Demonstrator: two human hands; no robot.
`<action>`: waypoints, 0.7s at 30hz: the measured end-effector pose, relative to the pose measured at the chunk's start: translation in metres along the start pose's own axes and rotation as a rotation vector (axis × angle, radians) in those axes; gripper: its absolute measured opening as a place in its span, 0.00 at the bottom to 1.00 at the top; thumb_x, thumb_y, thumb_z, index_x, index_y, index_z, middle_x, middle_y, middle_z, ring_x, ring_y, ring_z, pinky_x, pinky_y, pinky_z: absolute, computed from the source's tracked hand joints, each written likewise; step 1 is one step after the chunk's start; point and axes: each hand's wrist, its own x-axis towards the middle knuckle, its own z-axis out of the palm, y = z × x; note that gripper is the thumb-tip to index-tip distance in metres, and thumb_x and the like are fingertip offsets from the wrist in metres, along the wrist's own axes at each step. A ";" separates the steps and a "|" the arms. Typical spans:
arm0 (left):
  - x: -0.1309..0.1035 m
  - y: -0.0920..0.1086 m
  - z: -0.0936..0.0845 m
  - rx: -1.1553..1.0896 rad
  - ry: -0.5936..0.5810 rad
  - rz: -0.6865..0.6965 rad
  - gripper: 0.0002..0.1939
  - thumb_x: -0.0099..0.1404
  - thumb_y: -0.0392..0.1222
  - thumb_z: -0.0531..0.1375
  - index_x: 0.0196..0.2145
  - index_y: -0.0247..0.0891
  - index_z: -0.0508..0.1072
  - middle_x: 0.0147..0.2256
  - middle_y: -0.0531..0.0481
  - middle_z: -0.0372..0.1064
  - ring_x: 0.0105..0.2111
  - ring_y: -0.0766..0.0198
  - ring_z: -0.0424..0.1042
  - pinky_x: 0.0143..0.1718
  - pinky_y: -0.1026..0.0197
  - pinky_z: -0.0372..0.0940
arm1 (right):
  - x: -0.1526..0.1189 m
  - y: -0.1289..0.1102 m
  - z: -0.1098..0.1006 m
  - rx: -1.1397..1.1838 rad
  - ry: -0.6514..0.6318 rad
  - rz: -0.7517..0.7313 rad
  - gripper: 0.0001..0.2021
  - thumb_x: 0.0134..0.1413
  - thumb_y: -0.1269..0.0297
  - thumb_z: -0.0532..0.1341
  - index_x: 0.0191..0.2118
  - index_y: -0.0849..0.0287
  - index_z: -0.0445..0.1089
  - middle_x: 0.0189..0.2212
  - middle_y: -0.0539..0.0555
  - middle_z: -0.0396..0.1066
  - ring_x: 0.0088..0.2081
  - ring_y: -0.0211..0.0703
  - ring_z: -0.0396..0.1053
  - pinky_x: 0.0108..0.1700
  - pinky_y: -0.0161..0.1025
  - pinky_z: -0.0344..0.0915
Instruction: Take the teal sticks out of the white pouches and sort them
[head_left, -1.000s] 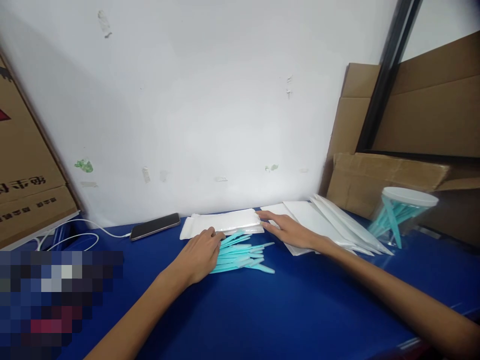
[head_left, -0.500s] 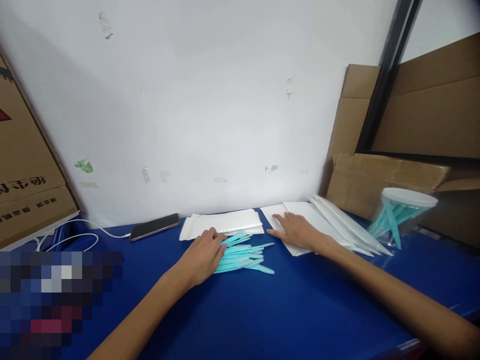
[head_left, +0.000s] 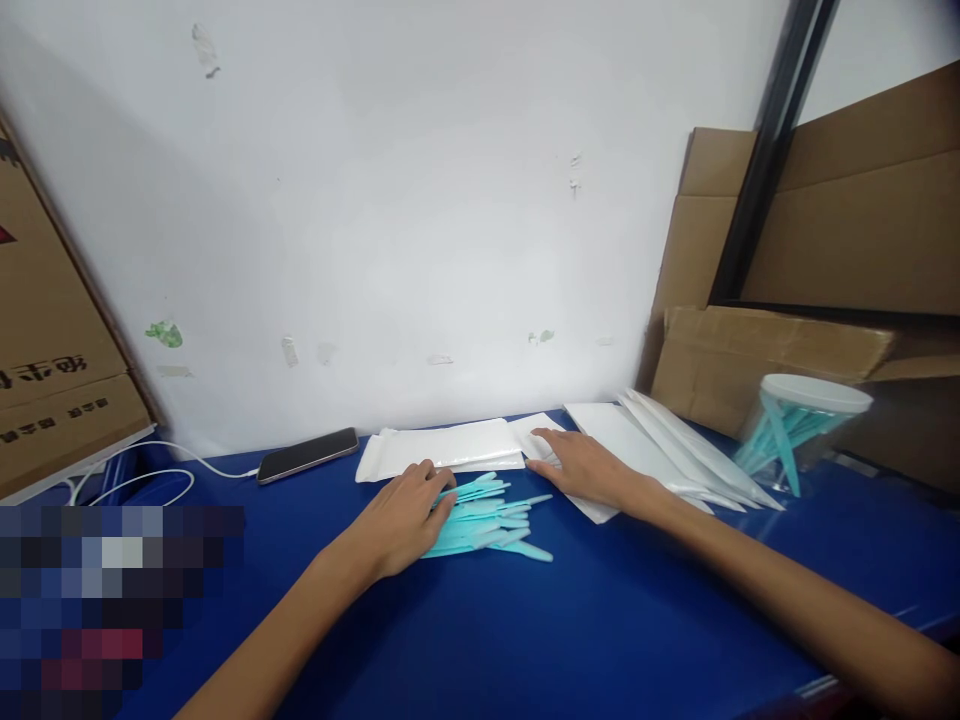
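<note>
Several thin turquoise plastic sticks [head_left: 487, 520] lie in a loose pile on the blue table. My left hand [head_left: 409, 510] rests over the pile's left end, its fingers curled onto the sticks. To the right, my right hand [head_left: 581, 465] lies with thumb and fingers apart on a white paper bag [head_left: 592, 508], which it partly hides. Behind the pile is a stack of white packets [head_left: 450, 447], whose right end meets that bag. More white bags [head_left: 675, 450] are fanned out beyond my right hand.
A phone [head_left: 309, 456] on a white cable lies at the left, near a cardboard box [head_left: 60, 330]. A clear tub with a white lid [head_left: 816, 393] holds turquoise sticks at the right. Cardboard [head_left: 772, 345] stands behind it. A white wall [head_left: 420, 200] closes the back.
My right hand has slid slightly left with one white bag, which has come away from the fanned bags towards the packets. The turquoise pile has shifted slightly towards me.
</note>
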 end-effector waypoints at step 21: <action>0.001 0.001 0.001 0.035 0.019 0.031 0.24 0.76 0.51 0.36 0.47 0.43 0.69 0.42 0.47 0.63 0.43 0.56 0.65 0.48 0.51 0.61 | 0.003 0.011 -0.037 0.204 0.221 0.153 0.22 0.68 0.59 0.47 0.64 0.54 0.59 0.43 0.60 0.77 0.43 0.58 0.74 0.43 0.46 0.65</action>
